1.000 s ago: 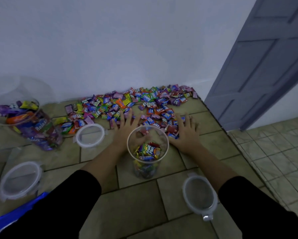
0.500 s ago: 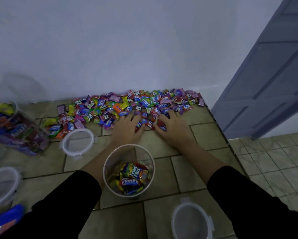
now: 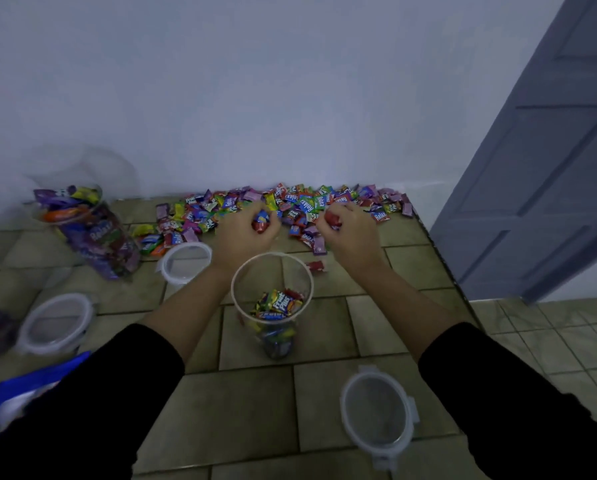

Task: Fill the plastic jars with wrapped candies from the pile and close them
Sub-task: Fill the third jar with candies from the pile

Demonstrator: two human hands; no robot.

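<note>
head view: the clear round plastic jar (image 3: 312,287) stands upright on the tan tiled floor (image 3: 324,403), mouth open, just nearer the person than both hands and between the forearms. the left hand (image 3: 241,233) and the right hand (image 3: 352,237) each clutch wrapped candies at the near edge of the colourful candy pile (image 3: 300,202) along the white wall (image 3: 290,98). the left hand is slightly nearer the rim. a grey door (image 3: 549,168) stands to the right.

Dim bluish light, soft focus, edges warped.
</note>
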